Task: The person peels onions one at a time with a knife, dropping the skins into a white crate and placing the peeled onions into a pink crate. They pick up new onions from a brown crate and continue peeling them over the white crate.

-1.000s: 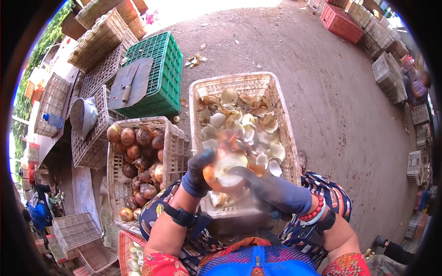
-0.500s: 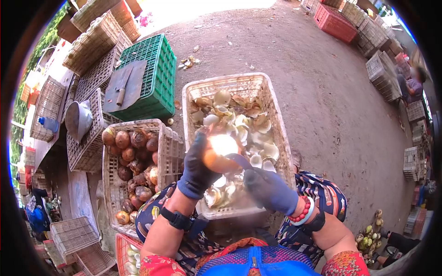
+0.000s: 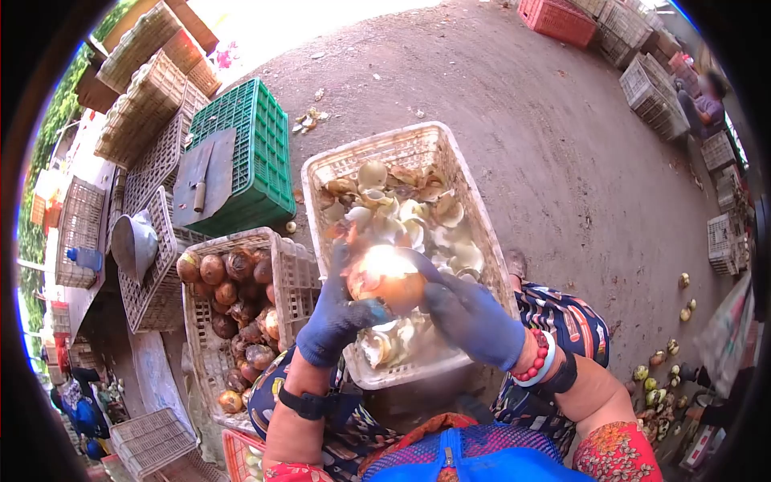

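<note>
My left hand (image 3: 333,309), in a blue-grey glove, is closed around a large onion (image 3: 391,277) with shiny pale flesh and some brown skin. My right hand (image 3: 470,313), gloved alike, is closed at the onion's right side. A dark, thin edge like a knife blade (image 3: 416,261) shows by its fingers, blurred against the onion; the handle is hidden in the glove. Below both hands stands a whitish plastic crate (image 3: 486,233) of peeled-off onion skins (image 3: 434,213). Left of it, another crate (image 3: 197,353) holds unpeeled brown onions (image 3: 241,265).
A green crate (image 3: 269,161) carries a dark board with a knife (image 3: 202,181). A metal scoop-like bowl (image 3: 135,245) rests on stacked crates at left. An orange crate (image 3: 241,454) is beside my left leg. Loose onions (image 3: 658,394) lie at right; a person (image 3: 707,104) sits far right.
The onion has turned in my left hand, and my right hand has moved up against its side. The blade, plain before, is mostly hidden. The view has shifted slightly.
</note>
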`<state>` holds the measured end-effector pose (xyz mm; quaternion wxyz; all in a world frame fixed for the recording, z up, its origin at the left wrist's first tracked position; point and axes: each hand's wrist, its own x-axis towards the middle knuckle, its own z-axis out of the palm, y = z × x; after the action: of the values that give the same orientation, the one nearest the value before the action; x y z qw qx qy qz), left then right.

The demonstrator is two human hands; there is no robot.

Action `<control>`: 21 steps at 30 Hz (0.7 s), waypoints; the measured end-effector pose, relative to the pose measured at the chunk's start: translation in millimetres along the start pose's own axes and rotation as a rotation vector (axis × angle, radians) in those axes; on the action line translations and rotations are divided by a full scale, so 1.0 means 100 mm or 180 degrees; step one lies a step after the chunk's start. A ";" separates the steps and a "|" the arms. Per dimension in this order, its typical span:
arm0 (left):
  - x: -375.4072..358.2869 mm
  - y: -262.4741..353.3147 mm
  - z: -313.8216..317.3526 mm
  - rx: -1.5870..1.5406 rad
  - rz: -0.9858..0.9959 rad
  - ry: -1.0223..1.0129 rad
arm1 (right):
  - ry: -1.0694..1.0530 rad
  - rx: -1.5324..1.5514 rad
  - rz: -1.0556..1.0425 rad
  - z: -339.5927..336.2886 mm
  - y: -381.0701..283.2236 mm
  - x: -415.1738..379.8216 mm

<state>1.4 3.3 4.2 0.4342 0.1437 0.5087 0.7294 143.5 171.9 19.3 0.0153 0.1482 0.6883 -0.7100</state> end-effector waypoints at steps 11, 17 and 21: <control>-0.09 0.07 0.21 0.0157 0.0428 0.0659 | 0.0363 -0.0873 -0.0453 0.04 -0.20 -0.10; 0.10 0.12 -0.11 -0.1511 0.0882 0.0561 | -0.0040 -0.1727 -0.0075 0.28 -0.02 -0.17; 0.11 0.06 -0.32 -0.1268 0.1037 0.0723 | 0.0124 -0.1062 -0.0113 0.27 -0.04 -0.11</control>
<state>-29.3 -8.5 -7.1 0.2711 0.0527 0.3709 0.8867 147.6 143.4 26.2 0.0138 0.1451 0.7993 -0.5830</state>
